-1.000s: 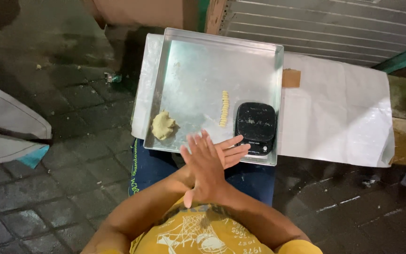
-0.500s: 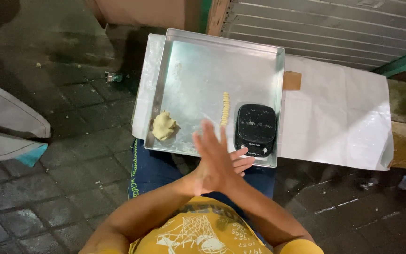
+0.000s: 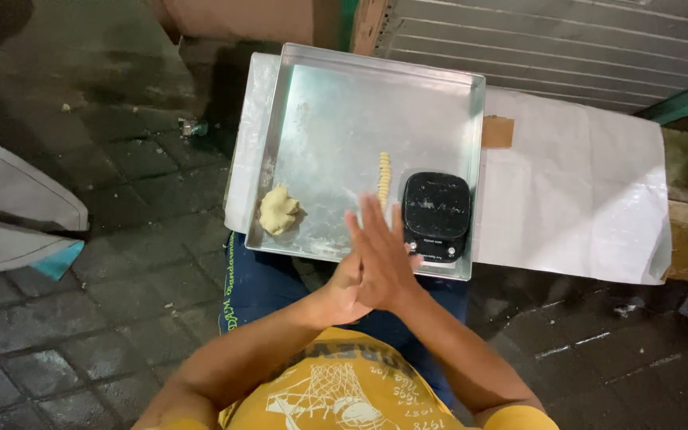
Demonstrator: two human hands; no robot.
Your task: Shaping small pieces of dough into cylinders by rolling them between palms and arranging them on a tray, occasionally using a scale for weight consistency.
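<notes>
My right hand [image 3: 382,253] lies flat on my left hand [image 3: 341,293], palm against palm, over the near edge of a square metal tray [image 3: 336,95]. The right fingers are stretched out toward the tray. Most of the left hand is covered, and whatever is between the palms is hidden. On the tray, a pale lump of dough [image 3: 279,211] sits at the near left. A short row of small dough pieces [image 3: 384,179] runs down the middle. A black digital scale [image 3: 436,215] stands at the near right corner, just beyond my fingertips.
The tray rests on a white sheet [image 3: 583,191] spread over a low bench, with a brown patch [image 3: 497,131] beside the tray. Dark paving stones [image 3: 97,263] surround it. A white and blue object [image 3: 17,215] lies at the left; a corrugated shutter [image 3: 559,40] stands behind.
My pressed hands have slid against each other: the right fingers, earlier fanned toward the scale, now point straight toward the tray. Nothing on the tray has moved.
</notes>
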